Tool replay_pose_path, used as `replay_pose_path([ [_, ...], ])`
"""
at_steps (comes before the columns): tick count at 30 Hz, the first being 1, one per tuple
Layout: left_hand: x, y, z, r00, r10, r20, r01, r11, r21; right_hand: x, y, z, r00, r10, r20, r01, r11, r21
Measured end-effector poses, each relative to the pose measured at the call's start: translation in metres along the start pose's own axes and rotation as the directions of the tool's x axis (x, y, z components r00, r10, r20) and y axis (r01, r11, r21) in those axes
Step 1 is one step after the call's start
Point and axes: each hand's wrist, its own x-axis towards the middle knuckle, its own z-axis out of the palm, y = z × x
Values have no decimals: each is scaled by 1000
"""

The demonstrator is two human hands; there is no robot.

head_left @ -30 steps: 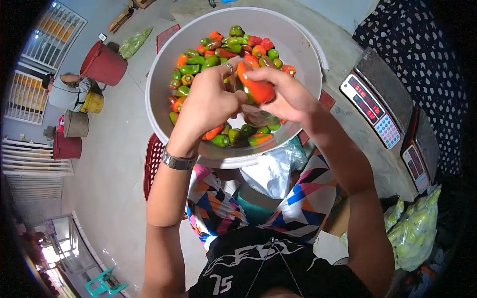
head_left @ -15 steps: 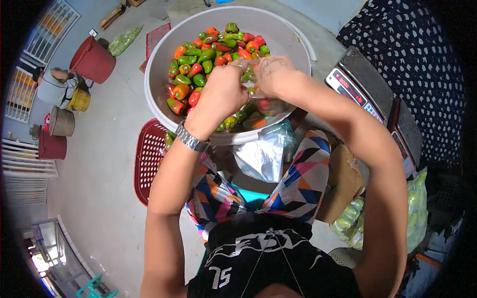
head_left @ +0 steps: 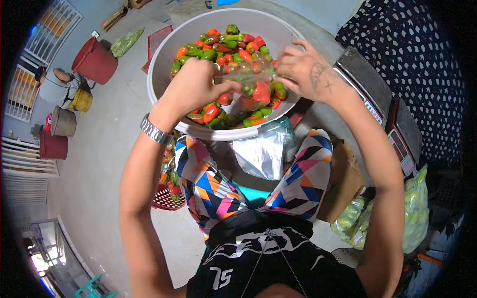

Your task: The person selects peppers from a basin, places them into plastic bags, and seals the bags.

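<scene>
A wide white tub [head_left: 158, 49] in front of me holds many small red, orange and green peppers [head_left: 218, 47]. Above them, a clear plastic bag [head_left: 252, 82] with several peppers inside is stretched sideways between my hands. My left hand [head_left: 196, 82], wearing a metal watch, is closed on the bag's left end. At its right end, my right hand [head_left: 305, 72] grips the plastic between thumb and fingers, with some fingers raised. Silvery plastic bags [head_left: 261, 154] hang below the tub's near rim, by my knees.
A red basket [head_left: 169, 198] with packed peppers sits by my left leg. Digital scales [head_left: 367, 84] stand at right, above bags of green produce [head_left: 415, 213] and a cardboard box [head_left: 343, 184]. Across the floor at left, a person [head_left: 57, 87] is among buckets [head_left: 94, 59].
My hands have moved apart, the left one leftward and the right one rightward, and the filled bag now shows between them. More of the red basket is covered by my left arm.
</scene>
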Motion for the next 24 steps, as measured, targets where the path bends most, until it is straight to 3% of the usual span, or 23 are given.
replay_pose_path([
  [1,-1,-5,4,996,90,-21,-91,995,-27,0,1,-1,1000,0,-19,0,1000,-13],
  [2,0,-10,4,998,62,-26,-61,998,7,1,8,-4,999,-1,-41,0,999,-36],
  [5,9,7,-3,975,-36,-220,9,992,-123,17,11,-33,989,64,-134,-75,994,-79],
  [6,15,15,-11,980,-109,-168,101,993,-54,25,9,-36,986,112,-120,-117,992,-38],
  [7,18,21,-5,986,-79,-149,68,994,-80,31,5,-35,982,159,-103,-160,987,3],
  [9,30,34,5,992,-16,-126,0,992,-125,52,-10,-33,984,93,-150,-50,962,268],
  [10,40,22,29,973,139,-184,-176,963,-202,60,-13,-34,981,58,-185,19,922,388],
  [11,46,19,41,929,177,-324,-239,957,-163,61,-16,-32,937,97,-335,40,924,380],
  [13,49,23,28,956,-7,-292,-58,975,-214,56,-23,-24,781,173,-601,70,931,358],
  [14,49,27,20,960,-36,-278,-41,963,-265,43,-25,-23,703,328,-631,11,882,470],
  [16,46,39,2,962,-103,-252,3,931,-366,31,-44,21,735,526,-427,-58,676,734],
  [19,51,59,0,932,-107,-345,-124,802,-584,33,-70,76,780,609,-140,-232,490,841],
  [20,48,65,-8,923,-92,-373,-102,878,-468,37,-74,88,778,625,-67,-292,454,842],
  [22,42,55,-8,878,-105,-468,-243,743,-623,50,-61,99,742,669,42,-357,341,869],
  [23,35,49,-10,851,-127,-509,-309,663,-682,49,-61,104,730,683,33,-293,269,917],
  [24,20,47,-19,898,-216,-384,-270,418,-867,48,-62,105,716,697,24,-223,196,955],
])
